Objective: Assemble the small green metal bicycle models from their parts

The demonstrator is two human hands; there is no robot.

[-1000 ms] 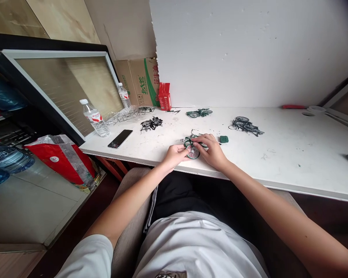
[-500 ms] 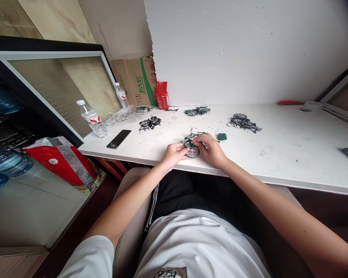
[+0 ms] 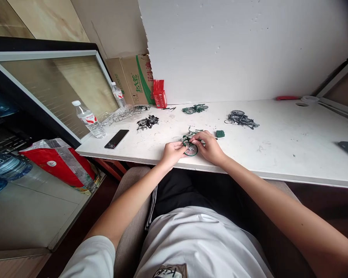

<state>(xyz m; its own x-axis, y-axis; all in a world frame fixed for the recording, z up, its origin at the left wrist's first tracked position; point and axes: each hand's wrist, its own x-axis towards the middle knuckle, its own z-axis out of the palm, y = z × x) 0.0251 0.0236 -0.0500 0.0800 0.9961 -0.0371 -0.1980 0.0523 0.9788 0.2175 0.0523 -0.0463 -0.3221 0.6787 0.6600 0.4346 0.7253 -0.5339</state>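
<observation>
Head view: we've got a green toy bike [image 3: 191, 151] at the near edge of the white table [image 3: 290, 143], right in front of the person; call that the clock centre, 12 pointing away from the person. Left hand [image 3: 173, 152] sits at its 9 o'clock, thumb and fingers clamped on the near wheel's side. Right hand [image 3: 210, 149] comes in from 3 o'clock, fingertips pinched on the bike just by the top of that wheel; we can't make out the exact part, fingers cover it. Far end of the bike is partly hidden behind the right hand. Small green case [image 3: 220, 133] just beside the right hand, about 2 o'clock. Further along 2 o'clock we see a dark toy bike [image 3: 242, 119]. Second green toy bike [image 3: 195, 109] at 12, well apart. Black toy bike [image 3: 147, 122] at 10, phone [image 3: 116, 139] lying flat at 9. Water bottle [image 3: 90, 121] upright between 9 and 10, another bottle [image 3: 118, 95] behind it, thin wire-like pieces [image 3: 124, 114] near both. Red box [image 3: 160, 94] at 11, cardboard box [image 3: 136, 79] beside it. Red bag [image 3: 58, 164] off the table, between 8 and 9.
</observation>
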